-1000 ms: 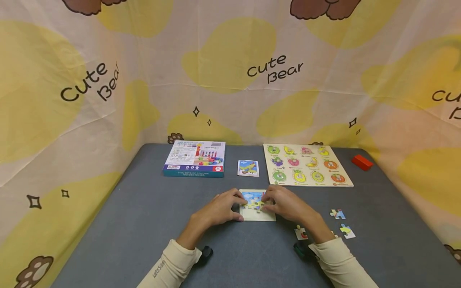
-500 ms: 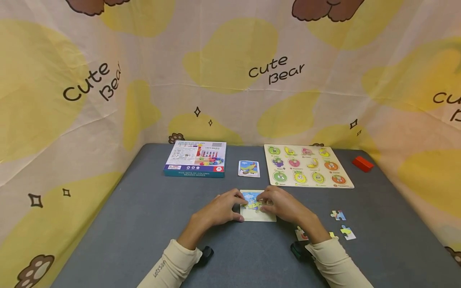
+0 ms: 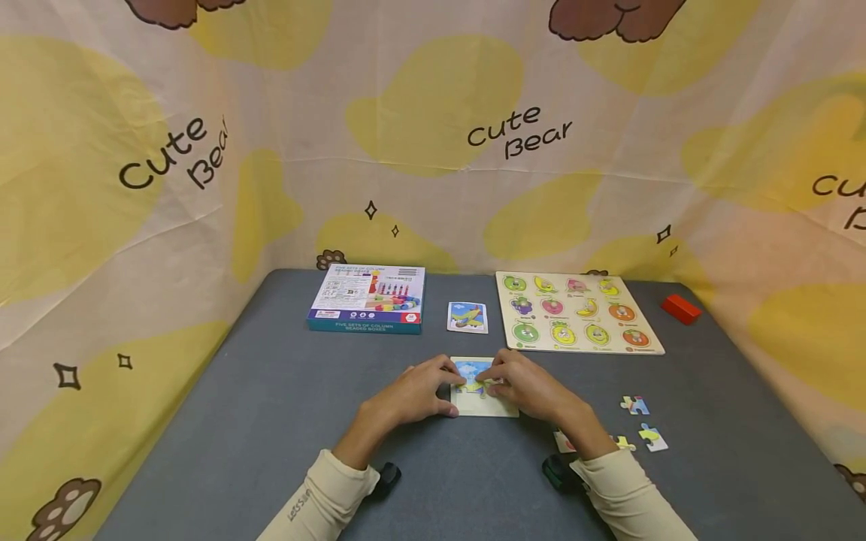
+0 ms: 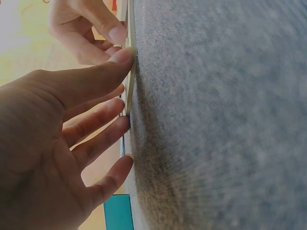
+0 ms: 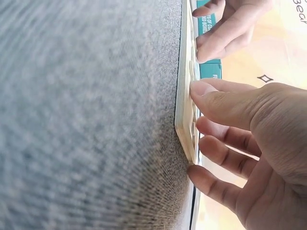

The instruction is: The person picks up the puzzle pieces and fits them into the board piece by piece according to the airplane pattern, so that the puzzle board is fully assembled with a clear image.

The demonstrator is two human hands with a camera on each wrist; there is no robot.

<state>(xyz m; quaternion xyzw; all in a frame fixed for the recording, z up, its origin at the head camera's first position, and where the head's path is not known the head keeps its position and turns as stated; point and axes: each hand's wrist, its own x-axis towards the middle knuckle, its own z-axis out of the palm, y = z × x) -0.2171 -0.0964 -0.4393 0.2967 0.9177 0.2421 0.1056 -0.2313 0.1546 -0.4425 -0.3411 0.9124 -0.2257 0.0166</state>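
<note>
So I've got both hands down on the little jigsaw tray (image 3: 484, 406) sitting mid-table near the front edge: my left hand (image 3: 413, 394) has relaxed, fairly straight fingers steadying the tray's left side, gripping nothing, and my right hand (image 3: 531, 387) is pressing its fingertips flat on the pieces in the tray, not clenched round anything. Loose puzzle pieces (image 3: 643, 422) lie off to the right on the grey table (image 3: 237, 421), with the fruit peg board (image 3: 575, 312), picture card (image 3: 467, 316) and bead box (image 3: 368, 298) lined up at the back.
</note>
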